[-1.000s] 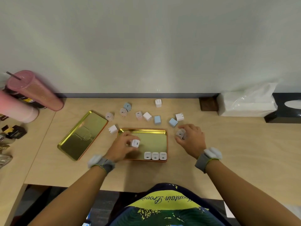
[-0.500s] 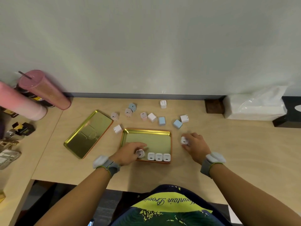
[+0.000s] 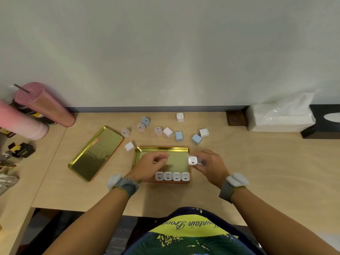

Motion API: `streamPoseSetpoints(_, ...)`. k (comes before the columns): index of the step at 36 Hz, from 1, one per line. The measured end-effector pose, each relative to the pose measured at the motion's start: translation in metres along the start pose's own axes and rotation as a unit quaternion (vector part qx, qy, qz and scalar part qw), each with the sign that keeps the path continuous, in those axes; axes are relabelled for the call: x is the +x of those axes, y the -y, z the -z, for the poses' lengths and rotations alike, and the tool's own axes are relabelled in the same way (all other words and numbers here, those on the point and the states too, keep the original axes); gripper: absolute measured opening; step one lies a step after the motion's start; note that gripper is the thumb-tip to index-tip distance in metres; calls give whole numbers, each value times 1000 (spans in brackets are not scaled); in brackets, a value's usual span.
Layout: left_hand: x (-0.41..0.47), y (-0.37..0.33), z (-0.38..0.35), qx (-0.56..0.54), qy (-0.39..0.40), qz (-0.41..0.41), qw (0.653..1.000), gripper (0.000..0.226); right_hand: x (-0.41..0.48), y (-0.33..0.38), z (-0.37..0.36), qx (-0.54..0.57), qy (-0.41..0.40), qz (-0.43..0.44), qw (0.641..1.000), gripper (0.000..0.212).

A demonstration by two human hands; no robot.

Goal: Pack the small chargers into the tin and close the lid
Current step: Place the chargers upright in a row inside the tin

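We work at a desk (image 3: pixel 239 162) with the tin (image 3: pixel 161 149) as our landmark. Left of the tin, the lid (image 3: pixel 95 153) lies upturned, well apart from it. Our left hand (image 3: pixel 150 165) hovers over the tin's left half, fingers loosely curled and holding nothing. Our right hand (image 3: pixel 209 165) sits at the tin's right edge, pinching a white charger (image 3: pixel 192 160) between the fingertips. Four chargers (image 3: pixel 172 176) stand in a row along the tin's near wall, touching. Ten loose chargers (image 3: pixel 168 132) lie scattered beyond the tin's far wall.
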State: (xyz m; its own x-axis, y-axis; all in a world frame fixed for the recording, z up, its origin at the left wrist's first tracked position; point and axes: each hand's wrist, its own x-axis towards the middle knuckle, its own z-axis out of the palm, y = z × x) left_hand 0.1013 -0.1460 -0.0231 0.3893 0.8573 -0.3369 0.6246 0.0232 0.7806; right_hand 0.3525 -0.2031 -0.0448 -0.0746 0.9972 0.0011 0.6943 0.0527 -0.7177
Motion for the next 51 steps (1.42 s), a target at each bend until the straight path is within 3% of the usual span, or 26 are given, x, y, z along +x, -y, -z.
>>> streamPoseSetpoints(6,4,-28,-15,-15,49,-71,996,56,8,31,-6,45,3,73,996,28)
streamPoseSetpoints(12,5,-26,-13,-15,28,-84,996,43,6,40,-10,47,-12,92,995,35)
streamPoseSetpoints(21,-11,28,32,31,-24,49,998,22,3,40,-18,18,-25,17,999,32)
streamPoseSetpoints(28,-17,44,36,128,108,65,984,26,1,42,-23,5,-27,-33,999,35)
streamPoseSetpoints(33,-17,42,38,162,164,30,973,33,2,53,-31,23,-52,-19,998,37)
streamPoseSetpoints(38,-25,45,39,169,198,-8,965,25,8,67,-41,22,-39,-8,999,34)
streamPoseSetpoints(40,-26,46,37,151,184,-11,971,24,9,73,-44,23,-30,-5,999,32)
streamPoseSetpoints(43,-28,51,37,133,107,-2,985,36,10,89,-49,22,-18,9,1000,29)
streamPoseSetpoints(46,-30,50,40,99,42,-9,994,32,10,95,-56,12,-5,7,1000,28)
streamPoseSetpoints(51,-34,60,66,113,-74,-34,990,34,18,107,-75,-11,-5,-16,1000,32)
